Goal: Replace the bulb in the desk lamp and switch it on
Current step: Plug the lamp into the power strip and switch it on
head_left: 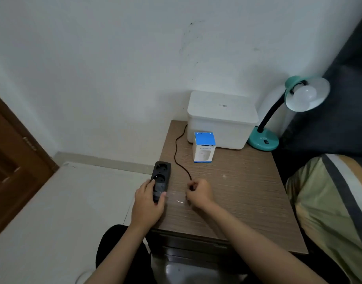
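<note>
We held the power strip (161, 179) steady under our left hand (148, 202); our right hand (199, 192) pinched the lamp cord (179, 149) beside it, seemingly plugging in; next needed aligning the plug with a socket.

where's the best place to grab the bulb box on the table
Grip the bulb box by its two side walls, coming from above and the front. It stands upright, so the tall sides give flat faces. Its back sits close to the white container, leaving little room behind. The right hand, now closed around the cord, looks nearest.
</note>
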Available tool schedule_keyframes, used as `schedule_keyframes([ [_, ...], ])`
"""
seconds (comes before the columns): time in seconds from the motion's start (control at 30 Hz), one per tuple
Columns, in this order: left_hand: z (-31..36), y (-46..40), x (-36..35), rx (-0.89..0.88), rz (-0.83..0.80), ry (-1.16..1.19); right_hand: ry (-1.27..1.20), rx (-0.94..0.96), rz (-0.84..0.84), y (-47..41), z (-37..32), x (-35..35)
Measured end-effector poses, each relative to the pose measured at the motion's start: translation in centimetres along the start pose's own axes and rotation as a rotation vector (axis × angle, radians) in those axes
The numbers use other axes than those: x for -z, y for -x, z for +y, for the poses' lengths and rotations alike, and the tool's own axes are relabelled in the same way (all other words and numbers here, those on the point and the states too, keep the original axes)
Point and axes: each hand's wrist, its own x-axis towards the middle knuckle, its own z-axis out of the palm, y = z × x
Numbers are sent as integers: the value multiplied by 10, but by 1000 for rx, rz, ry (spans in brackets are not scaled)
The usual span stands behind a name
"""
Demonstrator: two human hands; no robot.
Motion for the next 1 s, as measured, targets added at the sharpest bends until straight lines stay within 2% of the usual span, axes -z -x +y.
schedule_keyframes([
  [0.1, 0, 3, 0, -16, 11, -4, -202, -69, -10, 2, -9, 2],
  [0.27, -5, 3, -4, -91, 45, -20, -406, 70, 5, -4, -33, 8],
  [0.47, -9, 2, -6, -133, 61, -17, -653, 86, 4, -18, -60, 0],
  [0.73, -14, 0, -10, -142, 95, 9, -640, 150, 100, -35, -71, -20],
  [1.0, -15, -1, -12, -135, 96, 20, -414, 312, 206, -52, -67, -33],
])
